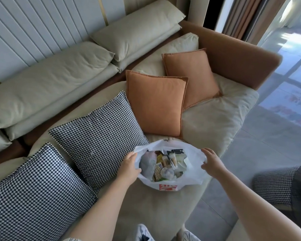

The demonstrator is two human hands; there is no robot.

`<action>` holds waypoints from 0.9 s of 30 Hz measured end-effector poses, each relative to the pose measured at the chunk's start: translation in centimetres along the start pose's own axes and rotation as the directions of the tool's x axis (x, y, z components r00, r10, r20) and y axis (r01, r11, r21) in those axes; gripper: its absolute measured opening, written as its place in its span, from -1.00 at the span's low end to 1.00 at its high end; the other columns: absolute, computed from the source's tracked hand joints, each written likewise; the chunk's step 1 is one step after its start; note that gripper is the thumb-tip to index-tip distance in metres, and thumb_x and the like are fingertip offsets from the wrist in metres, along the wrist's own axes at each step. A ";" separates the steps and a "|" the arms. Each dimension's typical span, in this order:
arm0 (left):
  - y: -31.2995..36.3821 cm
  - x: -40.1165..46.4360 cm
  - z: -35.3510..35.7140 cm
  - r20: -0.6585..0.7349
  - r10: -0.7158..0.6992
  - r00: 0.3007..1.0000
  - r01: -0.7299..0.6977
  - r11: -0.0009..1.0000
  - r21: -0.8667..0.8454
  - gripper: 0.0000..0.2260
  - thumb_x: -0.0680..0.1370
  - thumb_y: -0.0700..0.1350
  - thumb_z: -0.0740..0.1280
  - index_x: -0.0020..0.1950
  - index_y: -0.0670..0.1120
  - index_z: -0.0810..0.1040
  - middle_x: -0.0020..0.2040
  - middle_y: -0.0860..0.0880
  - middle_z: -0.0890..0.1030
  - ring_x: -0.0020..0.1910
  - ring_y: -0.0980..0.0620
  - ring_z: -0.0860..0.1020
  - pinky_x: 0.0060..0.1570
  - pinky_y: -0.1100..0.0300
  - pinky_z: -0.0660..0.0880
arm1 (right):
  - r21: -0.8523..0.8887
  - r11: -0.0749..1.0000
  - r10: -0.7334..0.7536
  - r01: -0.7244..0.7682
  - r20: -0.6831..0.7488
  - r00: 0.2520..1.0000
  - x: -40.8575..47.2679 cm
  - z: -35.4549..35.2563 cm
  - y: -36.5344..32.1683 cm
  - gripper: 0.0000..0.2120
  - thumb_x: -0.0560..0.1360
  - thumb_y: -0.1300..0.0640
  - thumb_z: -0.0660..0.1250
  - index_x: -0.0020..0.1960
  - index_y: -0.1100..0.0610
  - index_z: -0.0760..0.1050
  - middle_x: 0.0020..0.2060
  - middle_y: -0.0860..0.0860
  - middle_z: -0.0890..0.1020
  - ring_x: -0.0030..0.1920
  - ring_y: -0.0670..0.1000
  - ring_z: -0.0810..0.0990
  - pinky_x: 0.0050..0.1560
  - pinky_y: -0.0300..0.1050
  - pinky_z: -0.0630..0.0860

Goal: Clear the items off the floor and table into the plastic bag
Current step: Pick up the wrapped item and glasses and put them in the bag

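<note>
The plastic bag sits on the sofa seat, between the two hands, its mouth gaping upward. The left hand pinches the rim on its side, fingers curled over the thin film. The right hand hovers just beside the far rim with fingers spread and relaxed, gripping nothing; whether its fingertips touch the plastic I cannot tell.

Inside, just past the left hand's fingers, lies a jumble of small packets and boxes, filling the bag well up. The film looks thin, soft and slippery, so it will likely sag and spill if lifted by one edge alone. The load seems light, but loose. The surest hold is probably both sides of the rim gathered together, or the handle loops if they can be found, with the weight hanging below the hands.
</note>
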State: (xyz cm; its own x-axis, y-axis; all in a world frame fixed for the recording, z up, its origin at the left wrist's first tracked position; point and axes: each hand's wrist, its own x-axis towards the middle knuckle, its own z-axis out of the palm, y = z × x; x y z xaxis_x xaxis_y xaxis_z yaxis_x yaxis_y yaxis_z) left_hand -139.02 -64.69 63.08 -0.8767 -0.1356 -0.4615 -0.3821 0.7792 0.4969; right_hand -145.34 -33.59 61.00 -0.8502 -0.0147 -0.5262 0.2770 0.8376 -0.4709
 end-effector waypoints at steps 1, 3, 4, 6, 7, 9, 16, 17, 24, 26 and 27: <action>0.1 0.2 0.1 0.020 -0.008 1.000 0.008 1.000 -0.010 -0.39 0.53 -0.15 0.35 0.52 -0.15 0.19 0.53 -0.03 0.12 0.43 -0.02 0.30 0.38 0.14 0.32 | -0.003 1.000 0.003 -0.003 -0.024 1.000 0.0 -0.3 -0.1 -0.35 0.45 0.41 0.27 0.50 0.16 0.19 0.48 0.03 0.19 0.32 0.06 0.41 0.11 -0.25 0.38; 0.5 0.4 0.3 0.041 -0.014 0.999 0.015 1.000 -0.027 -0.37 0.53 -0.06 0.37 0.52 -0.15 0.19 0.53 -0.05 0.14 0.43 -0.03 0.30 0.39 0.12 0.32 | 0.017 0.999 0.033 -0.032 -0.061 0.998 0.1 -0.6 -0.1 -0.37 0.46 0.37 0.28 0.49 0.14 0.22 0.45 0.05 0.26 0.32 0.08 0.40 0.05 -0.24 0.37; 0.6 0.5 0.3 0.038 -0.013 0.999 0.014 0.999 -0.030 -0.37 0.53 -0.03 0.36 0.52 -0.15 0.19 0.52 -0.05 0.15 0.44 -0.03 0.28 0.40 0.12 0.30 | 0.037 0.998 0.056 -0.053 -0.084 0.995 0.1 -0.8 0.0 -0.40 0.47 0.35 0.29 0.47 0.12 0.25 0.41 0.07 0.31 0.30 0.09 0.42 0.04 -0.23 0.37; 0.4 0.7 0.1 0.025 -0.021 0.999 0.022 0.999 -0.047 -0.39 0.54 0.01 0.34 0.51 -0.16 0.22 0.51 -0.07 0.17 0.46 -0.03 0.24 0.40 0.13 0.25 | 0.098 0.991 0.103 -0.089 -0.146 0.984 0.2 -1.2 0.4 -0.49 0.48 0.30 0.32 0.40 0.10 0.37 0.31 0.11 0.43 0.24 0.11 0.48 0.00 -0.25 0.37; 0.2 0.8 -0.2 0.018 -0.032 0.999 0.033 0.998 -0.059 -0.41 0.55 0.01 0.33 0.50 -0.17 0.24 0.51 -0.07 0.18 0.46 -0.03 0.24 0.39 0.13 0.23 | 0.131 0.986 0.125 -0.103 -0.174 0.977 0.3 -1.6 0.6 -0.54 0.48 0.26 0.34 0.36 0.09 0.42 0.26 0.12 0.48 0.21 0.13 0.50 -0.02 -0.24 0.37; -0.7 1.2 -1.2 0.006 -0.064 0.998 0.064 0.996 -0.063 -0.43 0.56 0.03 0.31 0.48 -0.19 0.27 0.49 -0.10 0.23 0.45 -0.04 0.26 0.39 0.13 0.23 | 0.174 0.977 0.161 -0.125 -0.215 0.963 0.5 -2.5 0.8 -0.62 0.46 0.22 0.39 0.27 0.11 0.52 0.17 0.17 0.56 0.15 0.17 0.54 0.02 -0.15 0.42; -1.7 1.4 -3.9 -0.025 -0.102 0.994 0.095 0.974 -0.208 -0.55 0.57 -0.01 0.30 0.31 -0.31 0.47 0.31 -0.21 0.47 0.31 -0.11 0.43 0.26 0.13 0.37 | 0.245 0.960 0.204 -0.136 -0.276 0.939 0.0 -5.4 -0.4 -0.72 0.46 0.34 0.32 0.14 0.21 0.60 0.03 0.20 0.66 0.08 0.20 0.58 -0.03 -0.12 0.39; -1.8 1.2 -3.5 -0.011 -0.099 0.995 0.095 0.977 -0.189 -0.54 0.57 0.01 0.30 0.31 -0.30 0.47 0.32 -0.20 0.46 0.31 -0.10 0.43 0.26 0.14 0.36 | 0.267 0.953 0.215 -0.143 -0.262 0.941 -0.2 -5.3 -0.5 -0.72 0.44 0.31 0.37 0.15 0.22 0.60 0.02 0.20 0.65 0.08 0.20 0.58 -0.06 -0.13 0.38; -0.1 1.9 -2.3 0.025 -0.004 1.000 0.005 1.000 -0.027 -0.46 0.58 0.10 0.23 0.47 -0.17 0.30 0.47 -0.07 0.28 0.42 -0.02 0.32 0.34 0.14 0.28 | 0.240 0.961 0.190 -0.135 -0.221 0.957 0.5 -3.3 -2.1 -0.64 0.43 0.20 0.42 0.23 0.14 0.54 0.11 0.16 0.60 0.11 0.16 0.55 0.07 -0.06 0.48; 0.3 2.1 -2.2 0.027 0.009 1.000 -0.010 1.000 0.030 -0.42 0.57 0.14 0.23 0.50 -0.15 0.26 0.50 -0.07 0.23 0.43 -0.03 0.31 0.34 0.11 0.30 | 0.185 0.975 0.168 -0.125 -0.238 0.957 0.5 -3.0 -2.7 -0.64 0.47 0.15 0.36 0.26 0.09 0.50 0.13 0.15 0.57 0.09 0.15 0.54 0.06 -0.03 0.51; 0.5 2.3 -2.1 0.029 0.015 0.999 -0.016 0.998 0.056 -0.41 0.57 0.14 0.23 0.51 -0.14 0.24 0.51 -0.07 0.21 0.43 -0.04 0.30 0.36 0.10 0.30 | 0.150 0.981 0.155 -0.121 -0.242 0.958 0.4 -2.9 -3.0 -0.62 0.49 0.15 0.32 0.30 0.08 0.46 0.14 0.14 0.54 0.10 0.15 0.53 0.05 -0.03 0.51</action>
State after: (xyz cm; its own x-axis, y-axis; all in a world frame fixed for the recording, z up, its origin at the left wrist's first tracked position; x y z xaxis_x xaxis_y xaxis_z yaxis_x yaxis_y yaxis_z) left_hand -141.80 -65.95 63.82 -0.8734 -0.1064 -0.4752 -0.3508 0.8144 0.4623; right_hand -147.84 -34.54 64.27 -0.8796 0.2479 -0.4059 0.4418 0.7420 -0.5042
